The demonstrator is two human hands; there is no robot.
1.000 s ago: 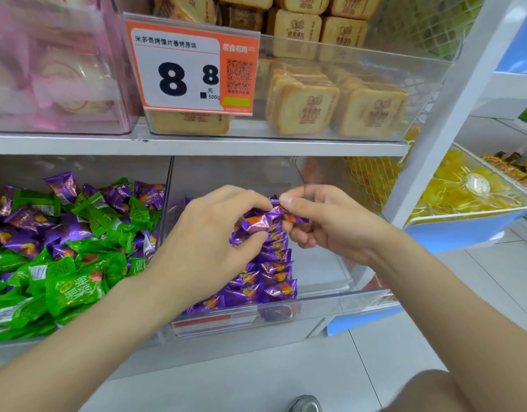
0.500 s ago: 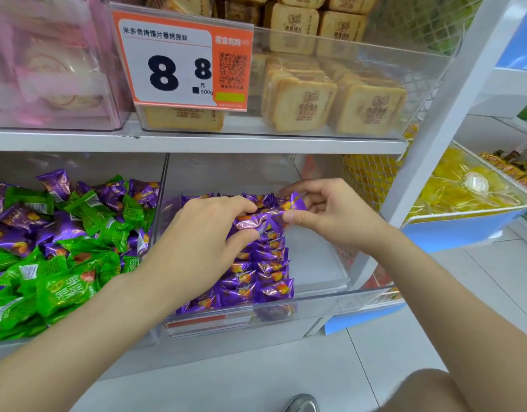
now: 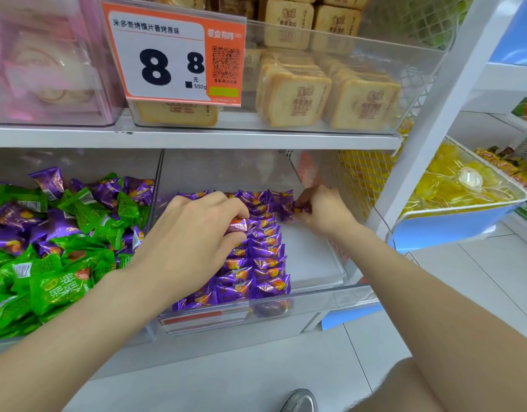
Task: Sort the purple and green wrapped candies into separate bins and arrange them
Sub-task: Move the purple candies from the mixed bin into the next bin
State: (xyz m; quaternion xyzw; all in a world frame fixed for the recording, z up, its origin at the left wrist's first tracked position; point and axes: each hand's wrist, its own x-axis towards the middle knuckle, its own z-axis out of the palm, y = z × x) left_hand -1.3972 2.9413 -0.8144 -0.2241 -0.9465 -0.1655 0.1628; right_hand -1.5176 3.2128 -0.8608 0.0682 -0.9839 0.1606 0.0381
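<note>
Currently, arranging: right hand (image 3: 326,214) pinches one purple foil-wrapped candy (image 3: 300,209) at the back row of the clear plastic bin (image 3: 330,295); left hand (image 3: 193,233), fingers curled, seemingly grips another over the rows. Next: seat each flush in line

A white shelf (image 3: 196,138) carries a clear bin (image 3: 405,63) filled with toast-shaped biscuit packs (image 3: 298,99), some standing in rows and others stacked behind. An orange-and-white price tag (image 3: 173,55) reading 8.8 hangs on the bin's front, with a QR code on its right part. Left of it stands a pink-tinted bin (image 3: 48,69) whose contents are blurred. A white upright (image 3: 452,99) slants past the shelf's right end. Beyond it, a blue-based tray (image 3: 452,230) holds yellow sweets (image 3: 434,173). Pale floor tiles (image 3: 375,352) lie below.
</note>
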